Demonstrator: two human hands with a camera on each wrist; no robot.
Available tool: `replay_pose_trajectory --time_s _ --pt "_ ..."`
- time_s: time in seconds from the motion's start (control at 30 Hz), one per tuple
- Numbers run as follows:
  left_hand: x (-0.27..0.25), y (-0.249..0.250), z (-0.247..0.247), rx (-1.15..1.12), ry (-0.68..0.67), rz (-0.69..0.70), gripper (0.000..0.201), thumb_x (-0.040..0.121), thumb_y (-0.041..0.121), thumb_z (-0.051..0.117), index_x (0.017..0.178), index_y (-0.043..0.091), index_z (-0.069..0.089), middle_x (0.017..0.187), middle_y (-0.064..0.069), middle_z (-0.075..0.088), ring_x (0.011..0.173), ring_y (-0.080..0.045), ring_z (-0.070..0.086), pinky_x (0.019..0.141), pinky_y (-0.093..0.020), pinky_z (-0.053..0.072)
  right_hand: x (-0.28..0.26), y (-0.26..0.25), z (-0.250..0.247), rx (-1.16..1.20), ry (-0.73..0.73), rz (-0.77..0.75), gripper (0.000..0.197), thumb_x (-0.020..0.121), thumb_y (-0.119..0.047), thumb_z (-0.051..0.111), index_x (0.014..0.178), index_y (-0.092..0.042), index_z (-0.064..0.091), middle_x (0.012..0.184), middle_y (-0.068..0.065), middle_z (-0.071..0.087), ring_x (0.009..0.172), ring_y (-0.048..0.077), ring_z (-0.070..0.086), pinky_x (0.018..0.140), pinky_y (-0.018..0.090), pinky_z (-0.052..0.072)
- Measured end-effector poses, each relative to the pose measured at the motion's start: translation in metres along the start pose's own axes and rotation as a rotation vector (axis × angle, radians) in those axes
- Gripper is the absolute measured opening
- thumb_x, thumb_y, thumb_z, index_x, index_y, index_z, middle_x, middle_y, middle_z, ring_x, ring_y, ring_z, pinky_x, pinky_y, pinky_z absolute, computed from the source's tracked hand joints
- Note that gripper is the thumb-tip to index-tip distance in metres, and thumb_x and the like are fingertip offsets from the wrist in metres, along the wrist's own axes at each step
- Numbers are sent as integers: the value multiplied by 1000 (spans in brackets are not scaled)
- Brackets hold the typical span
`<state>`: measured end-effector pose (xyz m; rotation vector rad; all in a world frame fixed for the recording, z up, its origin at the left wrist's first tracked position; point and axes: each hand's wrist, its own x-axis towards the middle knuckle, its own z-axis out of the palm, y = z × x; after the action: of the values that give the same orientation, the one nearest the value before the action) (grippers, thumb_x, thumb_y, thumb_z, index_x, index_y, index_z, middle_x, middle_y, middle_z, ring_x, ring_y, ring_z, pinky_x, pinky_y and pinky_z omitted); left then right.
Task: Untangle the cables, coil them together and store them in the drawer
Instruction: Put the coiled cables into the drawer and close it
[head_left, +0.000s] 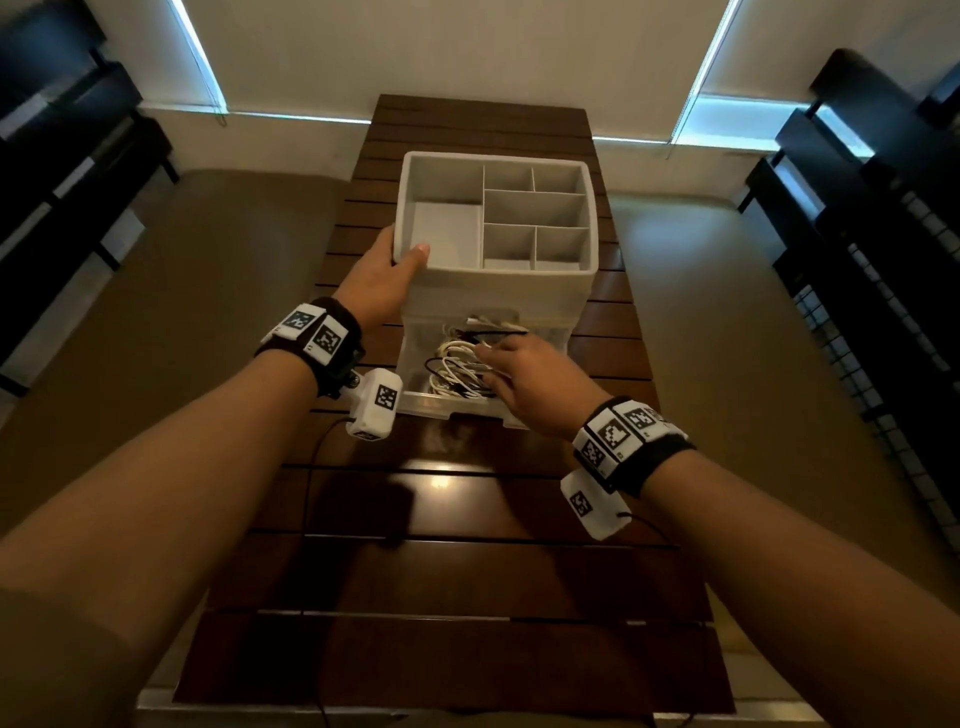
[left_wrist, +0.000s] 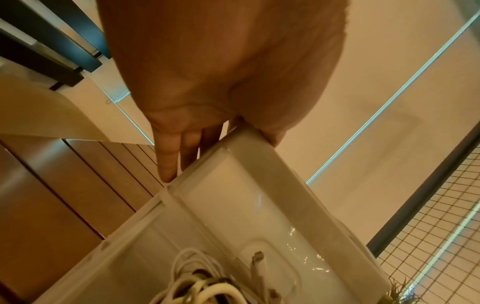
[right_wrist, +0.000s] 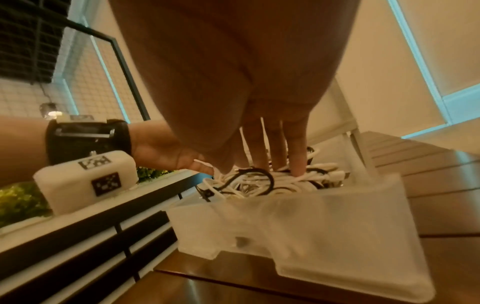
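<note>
A white organizer (head_left: 498, 288) with open top compartments stands on the table. Its translucent drawer (head_left: 457, 406) is pulled out toward me. In the drawer lies a bundle of white and black cables (head_left: 457, 364). My left hand (head_left: 400, 260) grips the organizer's front left corner, thumb over the rim and fingers (left_wrist: 168, 164) flat down the side wall (left_wrist: 259, 174). My right hand (head_left: 506, 364) reaches into the drawer (right_wrist: 311, 226), and its straight fingers (right_wrist: 296, 164) press down on the cables (right_wrist: 259, 181). Part of the bundle is hidden under that hand.
The organizer stands mid-way along a dark slatted wooden table (head_left: 441, 571). Dark shelving (head_left: 62, 182) flanks the left and a black wire-grid rack (head_left: 883, 312) the right. Thin black leads (head_left: 311, 493) from the wrist cameras trail over the near table.
</note>
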<state>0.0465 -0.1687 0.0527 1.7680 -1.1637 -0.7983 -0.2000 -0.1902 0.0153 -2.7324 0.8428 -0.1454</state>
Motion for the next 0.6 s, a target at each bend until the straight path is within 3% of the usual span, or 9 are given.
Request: replay_pose_trajectory --time_s 0.17,0.27,0.37,0.43,0.53,0.6 --pt "1 4 -2 159 52 27 41 107 26 43 145 14 49 138 -11 60 117 -28 59 96 -41 53 10 0 -1 26 -309 57 55 111 -39 36 154 -5 37 156 20 44 144 38 41 117 48 35" --pt "2 5 -4 212 49 43 38 107 25 43 141 10 52 134 -11 62 111 -26 59 86 -34 50 18 1 3 -26 -385 118 69 108 -56 31 162 -14 23 164 15 34 150 34 33 122 49 28" --pt "2 5 -4 244 75 31 36 106 25 44 136 10 56 132 -12 64 106 -25 59 83 -34 50 27 8 9 -97 -383 175 80 99 -74 27 162 -25 24 165 9 34 152 32 32 124 51 22" --pt "3 5 -4 242 78 25 37 105 25 44 137 9 57 133 -14 64 105 -26 60 83 -35 51 32 15 7 -114 -359 194 82 97 -77 28 161 -25 27 164 10 37 150 32 35 123 50 23" --pt "2 5 -2 258 94 15 39 106 26 42 137 8 56 131 -14 64 104 -25 59 82 -35 50 36 19 0 -117 -329 194 69 102 -67 33 153 -20 40 153 14 49 140 35 46 115 47 35" --pt "1 5 3 267 102 -1 42 105 32 40 138 9 54 130 -16 64 104 -29 60 88 -42 55 32 17 -5 -35 -264 160 53 106 -55 38 138 -17 57 137 14 62 127 35 57 106 45 47"
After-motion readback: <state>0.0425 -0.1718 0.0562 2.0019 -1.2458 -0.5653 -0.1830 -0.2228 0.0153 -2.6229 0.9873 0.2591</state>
